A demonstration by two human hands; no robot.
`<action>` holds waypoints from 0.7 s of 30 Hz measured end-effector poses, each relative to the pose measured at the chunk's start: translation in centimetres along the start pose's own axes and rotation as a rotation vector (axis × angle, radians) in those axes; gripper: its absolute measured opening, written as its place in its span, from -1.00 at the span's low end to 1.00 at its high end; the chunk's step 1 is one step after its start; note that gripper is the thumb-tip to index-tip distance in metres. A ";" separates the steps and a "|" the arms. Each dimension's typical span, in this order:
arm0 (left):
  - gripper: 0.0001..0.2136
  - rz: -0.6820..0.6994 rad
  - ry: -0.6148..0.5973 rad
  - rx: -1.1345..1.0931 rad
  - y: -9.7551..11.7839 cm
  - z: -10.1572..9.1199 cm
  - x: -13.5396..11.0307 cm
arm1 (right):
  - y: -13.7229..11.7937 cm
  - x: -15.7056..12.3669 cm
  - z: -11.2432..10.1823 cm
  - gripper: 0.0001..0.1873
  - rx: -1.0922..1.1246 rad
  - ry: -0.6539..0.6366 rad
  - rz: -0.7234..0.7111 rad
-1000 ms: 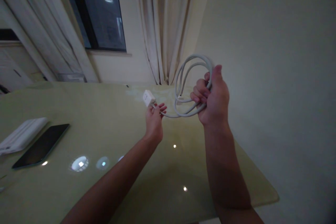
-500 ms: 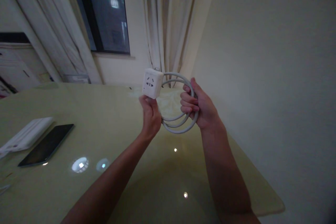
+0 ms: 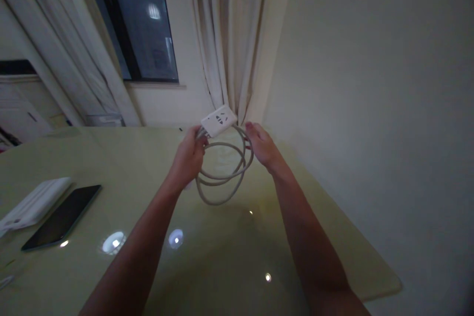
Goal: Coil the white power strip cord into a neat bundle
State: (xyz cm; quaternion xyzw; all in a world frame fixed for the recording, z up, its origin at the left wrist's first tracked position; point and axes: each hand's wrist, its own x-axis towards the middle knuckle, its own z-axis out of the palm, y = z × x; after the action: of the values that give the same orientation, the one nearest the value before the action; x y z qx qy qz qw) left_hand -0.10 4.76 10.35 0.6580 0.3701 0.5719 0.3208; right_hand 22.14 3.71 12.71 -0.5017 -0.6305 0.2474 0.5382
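A white power socket block is held up above the table, tilted, with its outlet slots facing me. Its pale grey cable hangs below in several loose loops. My left hand is closed on the cable close to the left end of the block. On the other side, my right hand is closed around the right side of the loops, thumb uppermost. Some of its fingers are hidden behind the cable and the hand itself.
The pale green glossy table reflects ceiling lights. At left lie a black phone-like slab and a white oblong device. A wall borders the table at right; curtains and a window stand behind.
The socket block has turned from upright to tilted and sits slightly lower. My left hand has shifted left, my right hand has come inward, and the loops hang looser.
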 end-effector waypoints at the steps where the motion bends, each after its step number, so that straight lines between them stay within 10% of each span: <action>1: -0.81 0.026 -0.055 0.099 0.6 -0.4 0.0 | -0.4 -0.2 0.2 -0.27 -0.068 0.059 -0.105; 7: -0.81 0.273 -0.428 0.379 4.1 -0.6 -0.8 | -4.3 -2.8 0.3 -0.34 -0.405 -0.266 -0.534; 15: -0.83 0.263 -0.400 0.530 4.1 -0.6 -1.3 | -2.4 -1.9 0.2 -0.68 -0.191 -0.849 -0.105; 21: -0.71 0.364 -0.221 0.618 2.2 -1.3 -1.7 | 5.1 0.5 0.1 -0.71 0.021 -0.620 0.406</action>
State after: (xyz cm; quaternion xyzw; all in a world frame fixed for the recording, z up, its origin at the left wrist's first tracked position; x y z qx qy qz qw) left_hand -1.26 2.14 11.48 0.8365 0.3654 0.4065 0.0383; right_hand 23.92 6.09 8.57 -0.5122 -0.6486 0.4958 0.2668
